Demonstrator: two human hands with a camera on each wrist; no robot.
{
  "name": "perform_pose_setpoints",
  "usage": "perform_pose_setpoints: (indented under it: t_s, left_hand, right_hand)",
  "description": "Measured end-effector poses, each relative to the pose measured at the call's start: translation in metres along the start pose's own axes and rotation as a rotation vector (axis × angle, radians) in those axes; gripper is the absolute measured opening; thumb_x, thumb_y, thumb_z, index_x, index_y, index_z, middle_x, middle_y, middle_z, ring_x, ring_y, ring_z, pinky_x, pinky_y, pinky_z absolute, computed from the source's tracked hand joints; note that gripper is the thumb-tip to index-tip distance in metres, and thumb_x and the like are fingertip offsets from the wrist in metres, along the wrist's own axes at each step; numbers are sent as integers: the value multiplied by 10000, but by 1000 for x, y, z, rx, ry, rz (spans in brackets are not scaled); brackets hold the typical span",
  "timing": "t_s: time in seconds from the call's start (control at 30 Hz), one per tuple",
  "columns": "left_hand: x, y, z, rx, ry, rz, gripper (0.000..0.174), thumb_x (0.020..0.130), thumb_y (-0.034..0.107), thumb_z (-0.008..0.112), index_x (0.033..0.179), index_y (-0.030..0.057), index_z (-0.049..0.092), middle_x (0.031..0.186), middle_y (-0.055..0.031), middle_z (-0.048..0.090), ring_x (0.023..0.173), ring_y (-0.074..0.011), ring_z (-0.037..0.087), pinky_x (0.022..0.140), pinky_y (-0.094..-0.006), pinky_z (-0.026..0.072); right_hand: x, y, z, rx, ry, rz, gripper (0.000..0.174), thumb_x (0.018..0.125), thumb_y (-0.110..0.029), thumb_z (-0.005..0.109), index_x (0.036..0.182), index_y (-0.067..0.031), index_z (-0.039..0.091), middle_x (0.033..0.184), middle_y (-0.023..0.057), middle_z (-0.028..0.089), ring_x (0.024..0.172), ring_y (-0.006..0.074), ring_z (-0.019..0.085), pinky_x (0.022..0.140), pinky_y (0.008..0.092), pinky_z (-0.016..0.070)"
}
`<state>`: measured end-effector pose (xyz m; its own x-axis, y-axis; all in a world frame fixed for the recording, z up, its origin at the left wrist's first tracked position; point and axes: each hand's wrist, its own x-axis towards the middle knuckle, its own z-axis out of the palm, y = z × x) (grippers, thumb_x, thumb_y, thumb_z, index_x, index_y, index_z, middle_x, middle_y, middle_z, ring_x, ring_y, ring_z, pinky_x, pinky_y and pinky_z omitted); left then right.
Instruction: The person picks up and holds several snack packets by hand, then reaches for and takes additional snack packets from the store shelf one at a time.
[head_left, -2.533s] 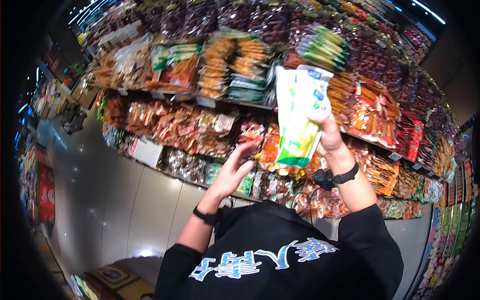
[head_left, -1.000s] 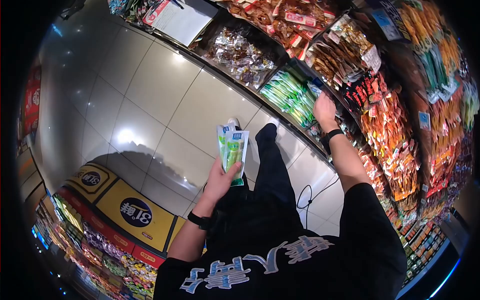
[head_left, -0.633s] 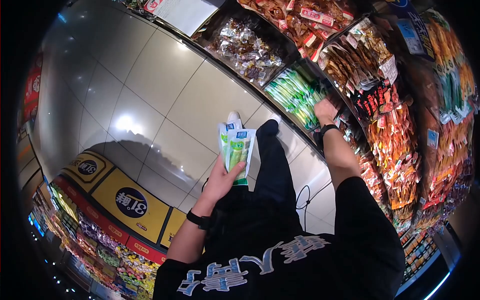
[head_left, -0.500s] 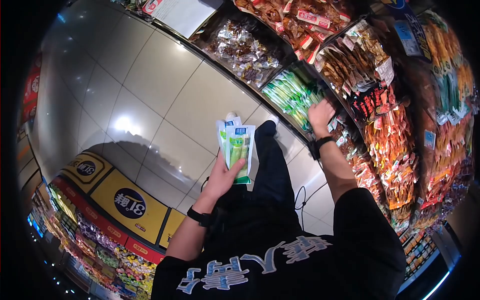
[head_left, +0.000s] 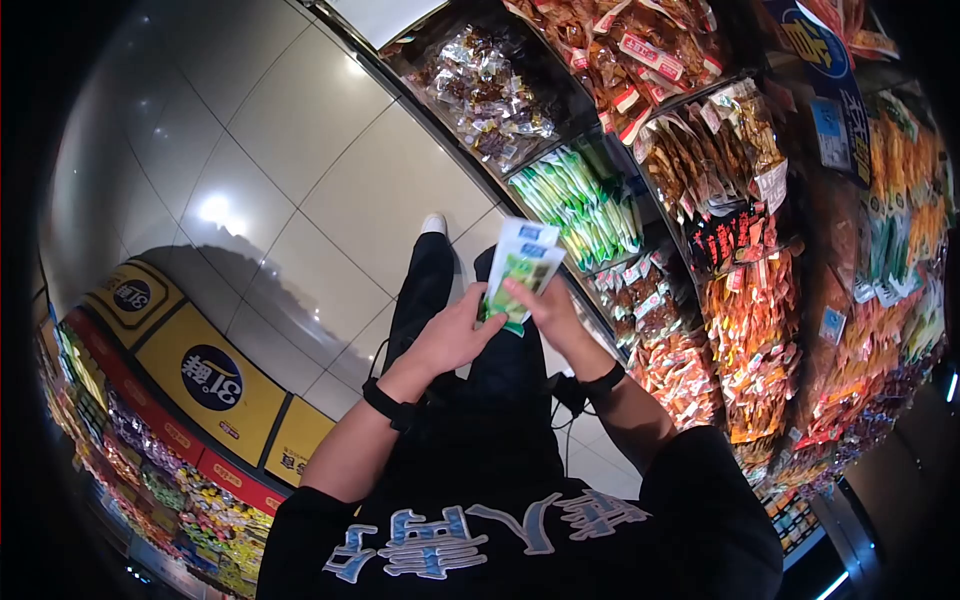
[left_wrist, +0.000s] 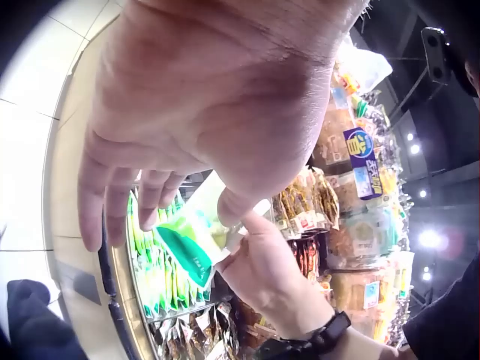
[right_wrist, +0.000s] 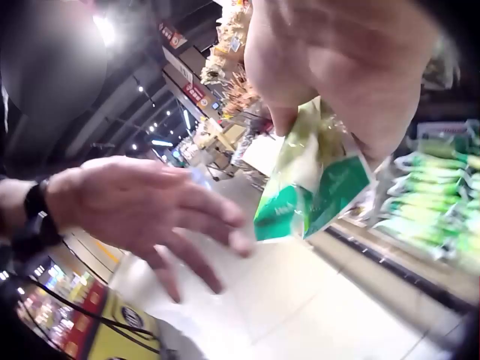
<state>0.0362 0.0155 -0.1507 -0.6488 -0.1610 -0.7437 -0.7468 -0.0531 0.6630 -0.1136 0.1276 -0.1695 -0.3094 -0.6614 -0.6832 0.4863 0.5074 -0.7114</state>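
Observation:
In the head view, two overlapping green-and-white food packets (head_left: 522,262) stand in front of the body. My right hand (head_left: 557,318) pinches them at the side, thumb on the front. The right wrist view shows both green bottoms (right_wrist: 330,196) hanging below that hand (right_wrist: 337,60). Beside them is my left hand (head_left: 452,335), its fingers spread and straight; in the right wrist view this left hand (right_wrist: 142,210) stands apart from the packets. Seen from the left wrist, its thumb overlaps the packet's white part (left_wrist: 206,217).
A bin of similar green packets (head_left: 578,205) lies to the right, beside wrapped dark snacks (head_left: 480,95) and red-orange packs (head_left: 750,330) on the stepped shelf. At the left rear stands a yellow-fronted display (head_left: 165,345). Pale floor tiles (head_left: 310,180) lie between them.
My right hand has come back from the green packet bin and now holds the packets. My left hand, which gripped them half a second ago, has let go.

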Motion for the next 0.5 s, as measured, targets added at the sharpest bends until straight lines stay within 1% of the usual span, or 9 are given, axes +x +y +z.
perform_pose_setpoints:
  t_s: [0.03, 0.07, 0.1, 0.13, 0.17, 0.2, 0.3, 0.4, 0.5]
  left_hand:
    - [1, -3, 3, -38, 0, 21, 505, 956, 351, 572, 1286, -5, 430, 1080, -234, 628, 987, -369, 637, 852, -413, 496]
    - [1, -6, 5, -76, 1, 40, 515, 961, 340, 574, 1312, -4, 419, 1124, -220, 617, 1018, -336, 632, 874, -394, 494]
    - [1, -10, 6, -114, 3, 57, 526, 966, 329, 577, 1337, -3, 408, 1169, -205, 605, 1049, -303, 626, 897, -376, 493]
    - [-1, -16, 7, -121, -17, 49, 517, 967, 325, 576, 1332, -6, 419, 1178, -201, 602, 1056, -298, 622, 903, -373, 490]
    - [-2, -22, 8, -129, -36, 40, 508, 969, 320, 574, 1327, -9, 429, 1187, -198, 599, 1064, -293, 619, 909, -371, 487]
    - [-4, -29, 7, -135, -55, 32, 499, 970, 316, 573, 1322, -12, 440, 1196, -194, 596, 1071, -288, 615, 915, -369, 484]
    - [-13, -47, 3, -176, -58, -12, 489, 959, 342, 566, 1290, -8, 483, 1183, -188, 601, 1064, -311, 610, 910, -368, 478]
    - [-22, -60, 0, -186, -33, -51, 480, 952, 357, 560, 1260, -8, 511, 1185, -194, 604, 1079, -339, 603, 917, -374, 475]
    - [-27, -67, -2, -99, 2, -41, 467, 950, 350, 552, 1238, -17, 521, 1207, -207, 601, 1109, -354, 592, 937, -387, 470]
  right_hand:
    - [10, 10, -15, -20, 102, -60, 253, 905, -169, 672, 1086, -2, 615, 988, 47, 672, 876, 109, 630, 769, 267, 513]
    - [21, 19, -39, -253, 220, -43, 244, 910, -174, 668, 1066, 6, 616, 978, 64, 678, 865, 94, 631, 765, 263, 516]
    - [26, 3, -48, -376, 354, -17, 259, 909, -169, 673, 1084, 8, 601, 960, 69, 673, 836, 131, 634, 752, 289, 519]
    - [45, 25, -78, -612, 417, -418, 282, 904, -172, 672, 1094, 18, 586, 992, 114, 667, 873, 178, 639, 780, 326, 516]
    - [51, 14, -91, -779, 565, -467, 328, 897, -169, 665, 1134, 24, 546, 1039, 163, 648, 925, 246, 633, 823, 371, 501]
    - [59, 19, -117, -853, 590, -477, 485, 903, -194, 641, 1275, 49, 447, 1109, 250, 588, 1016, 364, 598, 895, 438, 462]
    - [74, 11, -160, -1377, 677, -712, 488, 796, -69, 630, 1250, 10, 467, 1088, 260, 569, 973, 423, 566, 890, 489, 443]
    - [82, 22, -180, -1438, 718, -331, 540, 767, -51, 598, 1289, -15, 465, 1168, 264, 566, 1124, 406, 519, 976, 492, 401]
    - [93, 43, -201, -1554, 783, -525, 586, 760, -56, 593, 1329, -23, 458, 1229, 264, 556, 1182, 411, 496, 1033, 480, 368]
